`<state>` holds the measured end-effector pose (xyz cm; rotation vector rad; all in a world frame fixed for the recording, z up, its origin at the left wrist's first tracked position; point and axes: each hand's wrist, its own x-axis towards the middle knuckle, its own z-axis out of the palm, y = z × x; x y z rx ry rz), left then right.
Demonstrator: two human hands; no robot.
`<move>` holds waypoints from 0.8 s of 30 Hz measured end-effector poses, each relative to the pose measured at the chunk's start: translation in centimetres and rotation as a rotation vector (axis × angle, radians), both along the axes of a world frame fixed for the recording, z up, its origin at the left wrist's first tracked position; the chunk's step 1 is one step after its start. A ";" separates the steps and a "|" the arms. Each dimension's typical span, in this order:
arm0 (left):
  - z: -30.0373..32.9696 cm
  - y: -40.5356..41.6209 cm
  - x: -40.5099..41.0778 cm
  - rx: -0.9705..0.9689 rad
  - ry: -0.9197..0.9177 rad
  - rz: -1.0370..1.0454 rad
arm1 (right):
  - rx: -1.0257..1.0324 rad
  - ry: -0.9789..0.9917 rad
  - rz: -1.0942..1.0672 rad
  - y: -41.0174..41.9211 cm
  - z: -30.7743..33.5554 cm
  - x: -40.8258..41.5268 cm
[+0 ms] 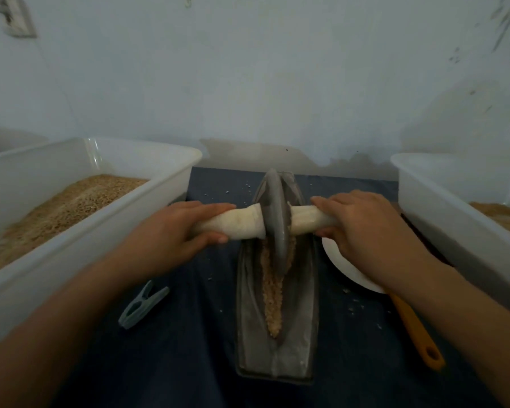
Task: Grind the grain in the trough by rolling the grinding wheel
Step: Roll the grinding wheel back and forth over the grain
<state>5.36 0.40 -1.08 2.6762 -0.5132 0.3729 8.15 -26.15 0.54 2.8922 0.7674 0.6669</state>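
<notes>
A long grey metal trough [304, 334] lies on the dark blue cloth, running away from me. Crushed tan grain [273, 301] fills its groove. A grey grinding wheel [276, 219] stands upright in the groove toward the far half of the trough. A cloth-wrapped pale handle [236, 223] runs through the wheel from left to right. My left hand [171, 228] grips the handle's left end and my right hand [362, 222] grips its right end, fingers curled over the top.
A white plastic tub of grain [71, 240] stands at the left and a second white tub [454, 219] at the right. A grey clothes peg [143, 304] lies left of the trough. A white dish [351, 272] and an orange-handled tool [415, 334] lie to the right.
</notes>
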 end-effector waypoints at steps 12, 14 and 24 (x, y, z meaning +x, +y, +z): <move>3.5 2.4 -2.3 -0.069 0.421 -0.304 | -0.075 0.353 0.146 -1.5 4.2 -4.4; 3.2 2.1 -2.1 -0.083 0.381 -0.276 | -0.048 0.335 0.123 -1.3 3.8 -3.8; -0.7 -0.4 0.3 0.073 -0.202 0.031 | 0.015 -0.005 -0.041 -0.2 -0.7 0.6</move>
